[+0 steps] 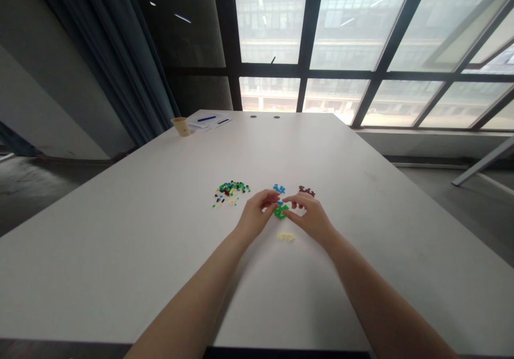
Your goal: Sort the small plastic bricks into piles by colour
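Observation:
My left hand (pixel 255 215) and my right hand (pixel 309 218) meet at the middle of the white table (pixel 120 241). Their fingertips close around a small green brick piece (pixel 280 212), and a little blue brick (pixel 279 203) shows at its upper edge. Just beyond my hands lie a pile of blue bricks (pixel 279 189) and a pile of dark brown bricks (pixel 307 191). A larger mixed pile of small bricks (pixel 231 193) sits left of my left hand. Cream bricks (pixel 286 237) lie below my hands, untouched.
At the table's far left corner stand a tan paper cup (pixel 181 126) and papers (pixel 209 122) with a blue pen (pixel 206 118). Two small round holes (pixel 265 117) mark the far edge. Beyond are a window and a dark curtain (pixel 116 53).

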Motion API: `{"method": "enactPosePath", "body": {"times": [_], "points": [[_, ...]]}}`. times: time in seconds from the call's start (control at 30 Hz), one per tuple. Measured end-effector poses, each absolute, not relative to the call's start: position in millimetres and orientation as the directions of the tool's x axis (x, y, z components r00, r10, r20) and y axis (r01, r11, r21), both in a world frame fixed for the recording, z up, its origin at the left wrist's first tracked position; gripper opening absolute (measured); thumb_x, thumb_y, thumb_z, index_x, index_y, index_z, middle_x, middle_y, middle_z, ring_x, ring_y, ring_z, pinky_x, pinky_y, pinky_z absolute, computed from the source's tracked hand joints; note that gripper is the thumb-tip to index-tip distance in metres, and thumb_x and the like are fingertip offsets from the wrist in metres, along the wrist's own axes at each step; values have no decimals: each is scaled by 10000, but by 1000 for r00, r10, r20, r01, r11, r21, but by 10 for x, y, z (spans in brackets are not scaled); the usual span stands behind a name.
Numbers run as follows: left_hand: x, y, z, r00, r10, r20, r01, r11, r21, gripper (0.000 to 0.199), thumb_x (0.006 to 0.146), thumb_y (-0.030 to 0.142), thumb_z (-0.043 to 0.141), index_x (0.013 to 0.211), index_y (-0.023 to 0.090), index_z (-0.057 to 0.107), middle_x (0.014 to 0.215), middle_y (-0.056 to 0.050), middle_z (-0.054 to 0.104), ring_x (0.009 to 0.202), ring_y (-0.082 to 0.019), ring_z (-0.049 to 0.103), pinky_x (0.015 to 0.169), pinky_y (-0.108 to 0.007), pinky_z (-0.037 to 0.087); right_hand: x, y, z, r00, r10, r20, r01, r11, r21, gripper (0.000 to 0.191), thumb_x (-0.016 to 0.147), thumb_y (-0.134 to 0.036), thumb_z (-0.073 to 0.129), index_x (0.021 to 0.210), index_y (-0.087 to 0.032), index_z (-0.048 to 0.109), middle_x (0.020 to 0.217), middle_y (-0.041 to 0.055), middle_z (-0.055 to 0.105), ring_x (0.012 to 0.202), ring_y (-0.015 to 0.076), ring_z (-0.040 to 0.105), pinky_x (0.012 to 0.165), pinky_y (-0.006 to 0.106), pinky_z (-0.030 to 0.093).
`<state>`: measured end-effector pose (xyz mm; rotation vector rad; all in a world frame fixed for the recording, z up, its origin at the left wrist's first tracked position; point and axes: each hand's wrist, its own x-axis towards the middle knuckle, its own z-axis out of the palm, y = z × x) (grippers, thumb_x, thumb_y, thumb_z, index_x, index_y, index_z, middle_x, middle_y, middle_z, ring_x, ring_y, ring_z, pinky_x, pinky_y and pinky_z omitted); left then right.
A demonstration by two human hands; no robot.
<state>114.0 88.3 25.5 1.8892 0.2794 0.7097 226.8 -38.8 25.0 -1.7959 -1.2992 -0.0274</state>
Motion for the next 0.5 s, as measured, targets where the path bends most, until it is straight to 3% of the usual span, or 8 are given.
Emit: {"method": "enactPosePath", "body": {"times": [0.27, 0.5], "points": [[1171, 809, 247, 815, 520, 254, -170, -204, 964, 236, 711, 245, 653, 927, 180, 584, 868, -34, 651, 763, -124, 616, 723, -263, 509, 2223, -415, 273, 474, 655, 589, 801, -42, -597, 68, 761, -238, 639, 808, -214, 683, 690, 14, 599, 697, 148, 532, 675, 276, 429], [1139, 819, 283, 803, 497, 329, -145, -373, 916, 122, 748, 299, 621, 794, 186, 631, 884, -42, 633, 774, -126, 582, 688, -244, 461, 2183, -446, 346, 479, 627, 615, 798, -19, -602, 69, 756, -230, 655, 814, -224, 692, 673, 6, 594, 710, 150, 540, 686, 277, 425]]}}
